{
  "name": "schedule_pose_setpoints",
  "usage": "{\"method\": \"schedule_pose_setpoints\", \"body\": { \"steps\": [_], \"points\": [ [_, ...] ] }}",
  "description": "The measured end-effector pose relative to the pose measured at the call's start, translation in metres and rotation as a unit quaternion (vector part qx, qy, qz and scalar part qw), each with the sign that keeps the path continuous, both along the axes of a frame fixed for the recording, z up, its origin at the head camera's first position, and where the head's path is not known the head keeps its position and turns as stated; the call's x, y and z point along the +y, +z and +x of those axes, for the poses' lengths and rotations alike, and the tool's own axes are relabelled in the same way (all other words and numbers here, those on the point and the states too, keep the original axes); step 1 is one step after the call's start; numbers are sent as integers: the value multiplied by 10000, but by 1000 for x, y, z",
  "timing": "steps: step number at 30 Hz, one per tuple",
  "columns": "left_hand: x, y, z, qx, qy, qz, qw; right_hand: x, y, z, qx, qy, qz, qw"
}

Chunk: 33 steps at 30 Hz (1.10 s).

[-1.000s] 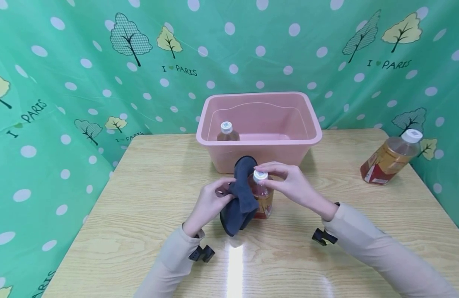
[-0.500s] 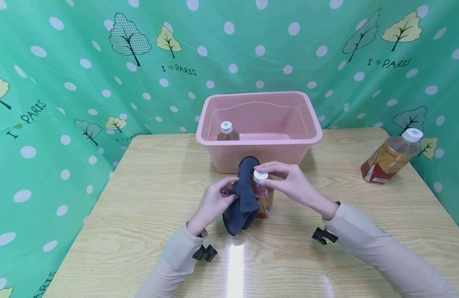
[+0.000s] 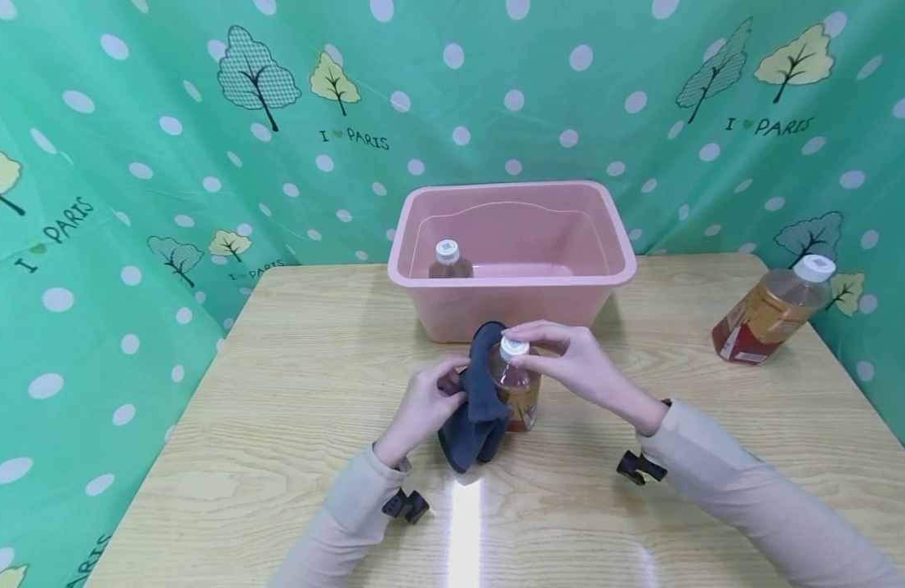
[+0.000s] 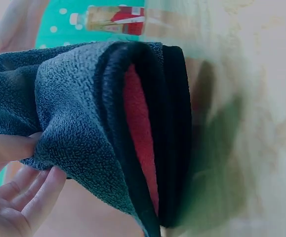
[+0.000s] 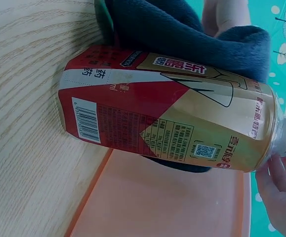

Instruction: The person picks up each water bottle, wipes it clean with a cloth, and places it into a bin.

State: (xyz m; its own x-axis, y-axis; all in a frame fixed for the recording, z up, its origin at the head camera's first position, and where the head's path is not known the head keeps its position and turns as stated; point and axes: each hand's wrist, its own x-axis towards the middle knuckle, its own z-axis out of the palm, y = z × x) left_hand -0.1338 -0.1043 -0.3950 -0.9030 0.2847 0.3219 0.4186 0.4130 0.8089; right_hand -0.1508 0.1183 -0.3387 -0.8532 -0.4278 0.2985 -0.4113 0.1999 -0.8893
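A drink bottle (image 5: 167,108) with a red and gold label stands on the wooden table, in front of the pink bin. My right hand (image 3: 563,355) holds it by its white cap (image 3: 514,349) between thumb and fingers. A dark blue-grey cloth (image 4: 78,98) lies against the bottle's left side, and part of it wraps behind the bottle in the right wrist view. My left hand (image 3: 426,404) pinches this cloth between thumb and fingers. A strip of red shows inside a fold of the cloth in the left wrist view.
The pink bin (image 3: 511,283) stands behind the hands, with one white-capped bottle (image 3: 450,261) inside at its left. Another bottle (image 3: 772,310) stands at the table's right edge. A green dotted curtain (image 3: 511,98) hangs behind and at both sides.
My left hand and the cloth shift slightly right, then the cloth's top comes down a little toward me along the bottle's side. The right hand stays on the cap, and the bottle stays in place.
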Motion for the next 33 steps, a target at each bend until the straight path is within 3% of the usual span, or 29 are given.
{"method": "schedule_pose_setpoints", "body": {
  "steps": [9, 20, 27, 33],
  "points": [
    [-1, -17, -1, -242, -77, -418, 9988, 0, -2, 0, 18, 37, -40, 10000],
    [1, -33, -4, -160, 42, -823, 9965, -1, -1, 0, -22, 8, -15, 10000],
    [0, -33, -4, -278, 26, -756, 9967, -1, -2, -1, 0, 28, -46, 10000],
    [-3, -24, -1, -330, -48, -484, 9983, -1, -1, -1, -44, 56, -61, 10000]
  ]
}}
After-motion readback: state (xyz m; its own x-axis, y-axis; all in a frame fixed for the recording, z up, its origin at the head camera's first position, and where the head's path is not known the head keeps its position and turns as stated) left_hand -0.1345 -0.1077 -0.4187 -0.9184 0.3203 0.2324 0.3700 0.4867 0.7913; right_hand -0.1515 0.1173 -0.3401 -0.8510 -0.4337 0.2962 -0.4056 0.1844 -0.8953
